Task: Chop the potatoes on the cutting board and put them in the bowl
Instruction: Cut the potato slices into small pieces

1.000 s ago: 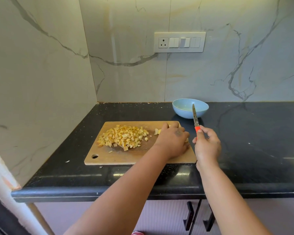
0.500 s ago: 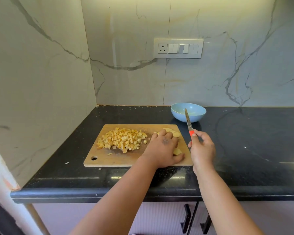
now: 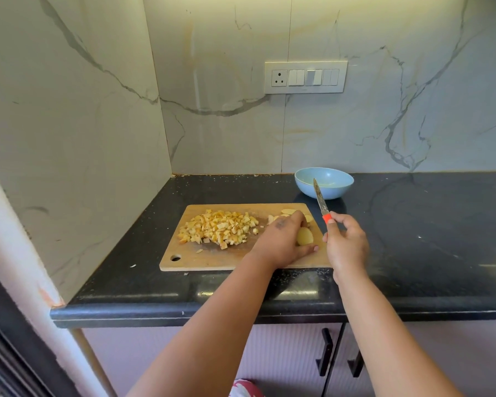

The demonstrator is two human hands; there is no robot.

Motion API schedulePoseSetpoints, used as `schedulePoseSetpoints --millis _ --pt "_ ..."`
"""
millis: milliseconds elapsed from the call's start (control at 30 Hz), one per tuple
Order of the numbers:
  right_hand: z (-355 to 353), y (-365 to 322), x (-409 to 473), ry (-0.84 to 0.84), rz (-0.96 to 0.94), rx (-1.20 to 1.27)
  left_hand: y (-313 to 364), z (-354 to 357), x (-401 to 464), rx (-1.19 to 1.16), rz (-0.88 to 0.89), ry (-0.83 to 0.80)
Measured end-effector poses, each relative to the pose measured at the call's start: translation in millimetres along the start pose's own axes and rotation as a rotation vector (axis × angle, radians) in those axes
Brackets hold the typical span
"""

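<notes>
While the right hand [image 3: 345, 247] keeps the orange-handled steel knife [image 3: 321, 203] raised off the rectangular wooden cutting board [image 3: 212, 259], fingers clenched round the handle, the left hand [image 3: 281, 243] has shifted its fingers over the pale potato slices [image 3: 304, 235] at the board's right end, curling round one slice. Slicing is paused; regrouping for dicing is the likely step. A pile of diced yellow potato cubes [image 3: 218, 227] lies at frame centre. Upper right of it, the round light-blue bowl [image 3: 324, 182] appears unfilled.

No text, label, brand or number can be read anywhere. The white plastic switch plate [image 3: 305, 77] on the marble wall is unmarked.
</notes>
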State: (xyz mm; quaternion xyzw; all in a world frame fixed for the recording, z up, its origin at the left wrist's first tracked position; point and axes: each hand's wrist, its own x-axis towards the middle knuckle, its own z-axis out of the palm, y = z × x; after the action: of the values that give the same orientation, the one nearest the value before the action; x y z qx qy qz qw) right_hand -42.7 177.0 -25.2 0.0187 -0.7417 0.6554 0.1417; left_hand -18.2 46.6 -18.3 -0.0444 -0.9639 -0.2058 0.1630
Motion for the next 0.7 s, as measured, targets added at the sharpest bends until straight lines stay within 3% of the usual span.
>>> schedulePoseSetpoints --millis 100,267,467,533,633,700 --pt "1 -1 0 -0.005 -0.012 -0.017 2 -3 -1 -0.077 -0.020 0.005" --pt "1 0 -1 0.006 -0.064 -0.094 -5 -14 -14 -0.222 -0.104 0.211" --pt "-4 -4 -45 0.048 -0.455 -0.353 -31 -16 -39 -0.047 -0.228 0.158" --pt "-1 -5 -64 -0.033 -0.531 -0.439 -29 -13 -40 0.055 -0.262 0.187" --pt "1 -10 -82 -0.203 -0.453 -0.571 -26 -14 -42 -0.033 -0.309 0.272" --pt "-2 -15 -87 -0.239 -0.411 -0.627 -23 -16 -48 -0.027 -0.317 0.245"
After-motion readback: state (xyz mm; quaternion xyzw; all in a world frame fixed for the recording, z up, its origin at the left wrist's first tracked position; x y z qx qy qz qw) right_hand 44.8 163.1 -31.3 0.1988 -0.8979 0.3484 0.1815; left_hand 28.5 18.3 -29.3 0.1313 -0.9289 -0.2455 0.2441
